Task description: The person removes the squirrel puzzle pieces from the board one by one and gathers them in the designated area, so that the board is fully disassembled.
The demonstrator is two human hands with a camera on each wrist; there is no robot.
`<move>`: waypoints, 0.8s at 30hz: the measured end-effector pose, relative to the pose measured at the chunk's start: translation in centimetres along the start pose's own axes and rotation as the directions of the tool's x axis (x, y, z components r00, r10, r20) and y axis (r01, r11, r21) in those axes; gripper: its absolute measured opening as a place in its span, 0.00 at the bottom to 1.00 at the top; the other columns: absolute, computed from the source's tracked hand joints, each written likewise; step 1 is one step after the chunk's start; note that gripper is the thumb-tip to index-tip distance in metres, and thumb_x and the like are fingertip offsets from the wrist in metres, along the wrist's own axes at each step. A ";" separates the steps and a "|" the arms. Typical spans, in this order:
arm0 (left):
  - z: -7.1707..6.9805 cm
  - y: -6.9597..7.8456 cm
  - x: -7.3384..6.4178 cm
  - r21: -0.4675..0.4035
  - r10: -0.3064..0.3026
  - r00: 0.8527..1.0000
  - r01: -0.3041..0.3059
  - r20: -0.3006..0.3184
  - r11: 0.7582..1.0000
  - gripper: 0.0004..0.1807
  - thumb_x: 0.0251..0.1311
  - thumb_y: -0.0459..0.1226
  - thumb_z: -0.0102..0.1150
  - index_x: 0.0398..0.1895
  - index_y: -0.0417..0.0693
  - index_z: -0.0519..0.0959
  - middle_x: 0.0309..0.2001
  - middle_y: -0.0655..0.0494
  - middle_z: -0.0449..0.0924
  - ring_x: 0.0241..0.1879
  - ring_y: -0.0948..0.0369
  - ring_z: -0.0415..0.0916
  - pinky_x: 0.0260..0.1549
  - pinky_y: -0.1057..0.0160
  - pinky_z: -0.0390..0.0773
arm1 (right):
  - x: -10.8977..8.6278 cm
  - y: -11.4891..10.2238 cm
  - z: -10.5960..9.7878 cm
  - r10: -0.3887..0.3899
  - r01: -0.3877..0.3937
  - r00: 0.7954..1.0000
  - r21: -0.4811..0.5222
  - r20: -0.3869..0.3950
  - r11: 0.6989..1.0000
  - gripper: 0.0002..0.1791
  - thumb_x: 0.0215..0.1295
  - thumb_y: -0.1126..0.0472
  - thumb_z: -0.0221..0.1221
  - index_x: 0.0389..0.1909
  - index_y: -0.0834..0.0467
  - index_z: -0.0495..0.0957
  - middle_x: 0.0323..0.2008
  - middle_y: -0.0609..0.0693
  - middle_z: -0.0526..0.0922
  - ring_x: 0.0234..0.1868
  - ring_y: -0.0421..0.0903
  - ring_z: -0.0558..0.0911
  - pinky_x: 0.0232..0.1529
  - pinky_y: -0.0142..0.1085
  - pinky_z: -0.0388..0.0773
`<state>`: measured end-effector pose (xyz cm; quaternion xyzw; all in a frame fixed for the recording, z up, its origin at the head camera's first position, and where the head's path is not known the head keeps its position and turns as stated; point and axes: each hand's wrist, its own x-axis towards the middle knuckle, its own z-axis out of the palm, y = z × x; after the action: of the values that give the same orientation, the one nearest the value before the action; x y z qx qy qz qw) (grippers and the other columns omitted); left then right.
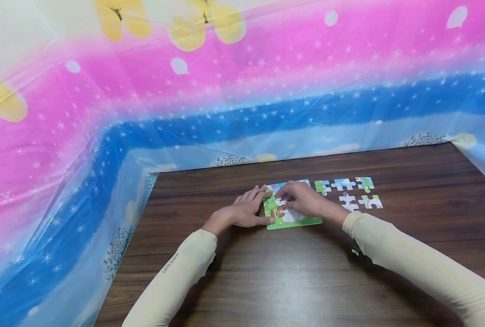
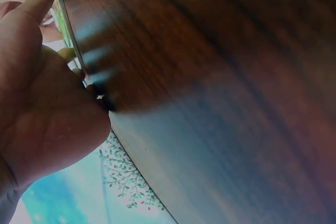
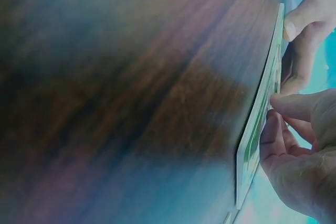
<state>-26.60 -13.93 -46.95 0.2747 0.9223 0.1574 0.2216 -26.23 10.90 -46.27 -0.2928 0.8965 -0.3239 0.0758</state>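
A jigsaw puzzle (image 1: 293,222) in a flat tray with a green border lies on the table, showing a white animal figure on green. My left hand (image 1: 248,209) rests at its left side with fingers spread, thumb at the lower left corner and fingertips along the upper left edge. Over the middle of the picture, my right hand (image 1: 303,198) bends its fingers down and pinches at a puzzle piece, mostly hidden by the fingers. In the right wrist view, the right thumb (image 3: 296,106) and fingertips meet right at the puzzle surface.
Several loose puzzle pieces (image 1: 343,184) lie in two rows to the right of the tray, close to the right forearm. The dark wooden table (image 1: 283,277) reaches back to a pink and blue patterned cloth (image 1: 267,109) hanging behind and along the left.
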 end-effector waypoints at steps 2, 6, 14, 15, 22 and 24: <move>0.1 -0.1 0.1 -0.002 -0.004 1.000 0.004 0.004 1.000 0.51 0.71 0.67 0.54 0.88 0.66 0.41 0.89 0.59 0.28 0.88 0.54 0.26 0.84 0.36 0.42 | 0.0 -0.1 0.0 -0.001 0.001 1.000 -0.008 0.002 1.000 0.18 0.70 0.71 0.64 0.60 0.60 0.84 0.58 0.58 0.85 0.53 0.53 0.88 0.51 0.44 0.88; 0.1 -0.3 0.3 -0.008 -0.009 1.000 0.009 0.011 1.000 0.52 0.71 0.67 0.54 0.88 0.67 0.41 0.89 0.60 0.27 0.88 0.55 0.26 0.84 0.37 0.40 | 0.2 -0.1 -0.1 0.019 -0.019 1.000 -0.010 0.002 1.000 0.18 0.71 0.71 0.64 0.60 0.59 0.85 0.57 0.57 0.84 0.53 0.54 0.88 0.50 0.44 0.88; 0.0 0.0 0.4 -0.004 -0.017 1.000 0.017 0.019 1.000 0.53 0.71 0.67 0.56 0.88 0.66 0.39 0.89 0.60 0.26 0.88 0.55 0.25 0.84 0.38 0.39 | -0.6 0.2 -1.2 0.016 -0.016 0.999 -0.020 -0.045 1.000 0.19 0.70 0.71 0.65 0.60 0.57 0.85 0.55 0.56 0.85 0.53 0.54 0.88 0.50 0.45 0.89; 0.0 0.1 0.3 -0.009 -0.018 1.000 0.018 0.019 1.000 0.53 0.71 0.66 0.56 0.88 0.66 0.40 0.89 0.60 0.26 0.88 0.55 0.24 0.84 0.38 0.39 | -0.8 0.3 -1.4 0.014 -0.015 0.999 -0.018 -0.051 1.000 0.20 0.70 0.71 0.65 0.60 0.57 0.85 0.55 0.56 0.85 0.52 0.54 0.88 0.50 0.46 0.88; -0.2 0.3 -0.1 -0.019 -0.014 1.000 0.014 0.019 1.000 0.53 0.70 0.66 0.56 0.88 0.65 0.41 0.88 0.59 0.26 0.88 0.55 0.24 0.85 0.39 0.39 | -4.0 1.5 -3.4 0.043 -0.043 0.995 0.005 -0.093 0.999 0.19 0.70 0.69 0.65 0.60 0.54 0.85 0.56 0.54 0.84 0.51 0.53 0.88 0.45 0.44 0.87; -0.2 0.3 -0.1 -0.016 -0.010 1.000 0.010 0.018 1.000 0.53 0.70 0.66 0.56 0.88 0.65 0.41 0.88 0.59 0.26 0.88 0.55 0.24 0.85 0.39 0.38 | -5.1 2.0 -3.9 0.051 -0.053 0.993 -0.015 -0.106 0.998 0.18 0.71 0.69 0.66 0.59 0.54 0.85 0.55 0.54 0.83 0.51 0.52 0.88 0.45 0.45 0.87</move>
<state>-26.46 -13.82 -46.65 0.2698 0.9204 0.1611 0.2327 -24.32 17.19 -44.76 -0.2525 0.9094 -0.3288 0.0341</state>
